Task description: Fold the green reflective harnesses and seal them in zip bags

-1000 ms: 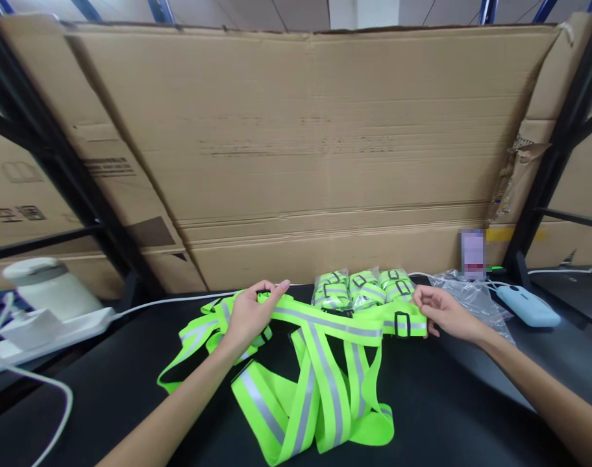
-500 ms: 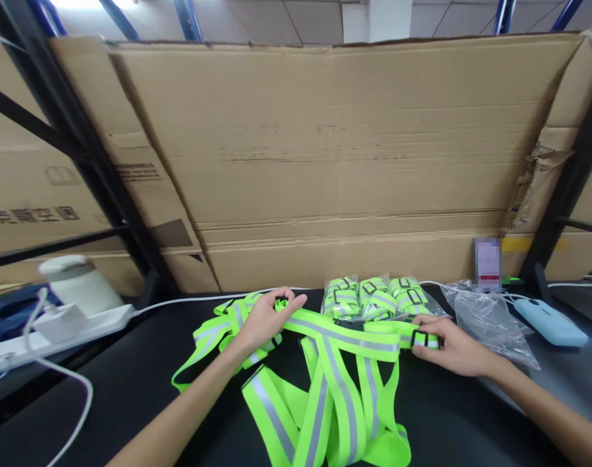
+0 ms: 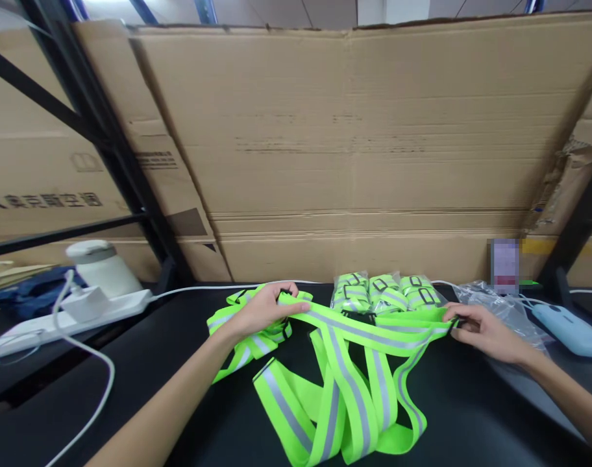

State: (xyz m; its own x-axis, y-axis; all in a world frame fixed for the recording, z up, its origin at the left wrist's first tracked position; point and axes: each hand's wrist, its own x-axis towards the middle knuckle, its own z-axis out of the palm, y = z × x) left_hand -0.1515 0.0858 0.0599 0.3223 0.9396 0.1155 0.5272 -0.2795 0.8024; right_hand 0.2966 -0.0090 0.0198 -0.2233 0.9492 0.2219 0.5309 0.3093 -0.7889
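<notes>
A neon green reflective strap (image 3: 357, 376) with a grey stripe lies in loops on the black table, its upper band stretched between both hands. My left hand (image 3: 269, 310) is closed on one end of that band. My right hand (image 3: 485, 331) pinches the other end, where a small black part shows at the fingertips. Behind and under my left hand sits a bunched heap of the same green strap (image 3: 228, 318). Just beyond the band, several clear bags of folded straps (image 3: 386, 293) stand in a row.
A white power strip (image 3: 28, 334) with a plugged-in adapter and a white cup (image 3: 106, 267) are on the left. Crumpled clear plastic bags (image 3: 495, 308), a light blue power bank (image 3: 568, 329) and a propped phone (image 3: 504, 264) are on the right. A cardboard wall (image 3: 354, 143) closes the back.
My right hand has moved right and slightly up, drawing the band longer and tauter. The black buckle at its fingers is now mostly covered. The whole view has shifted slightly.
</notes>
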